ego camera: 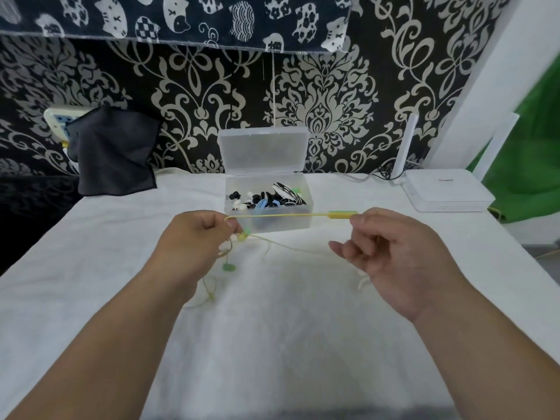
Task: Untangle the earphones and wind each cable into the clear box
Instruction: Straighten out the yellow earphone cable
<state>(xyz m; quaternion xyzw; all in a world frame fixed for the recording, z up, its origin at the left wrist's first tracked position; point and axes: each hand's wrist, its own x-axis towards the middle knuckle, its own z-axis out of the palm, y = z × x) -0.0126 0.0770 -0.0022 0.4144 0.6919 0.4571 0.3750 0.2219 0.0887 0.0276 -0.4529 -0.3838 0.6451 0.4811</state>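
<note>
A yellow-green earphone cable [281, 215] is stretched level between my two hands, just in front of the clear box [269, 225]. My left hand [197, 237] pinches one end of the stretch, and loose loops with green earbuds [228, 267] hang below it onto the white cloth. My right hand [391, 247] pinches the cable at its green and yellow remote piece [342, 214]. The clear box stands open, lid up, holding several wound earphones in black, white and blue.
A white cloth [272, 328] covers the table. A white router [445, 190] with an upright antenna sits at the back right. A dark cloth [112, 153] hangs over a wall socket at the back left. Patterned wallpaper is behind the box.
</note>
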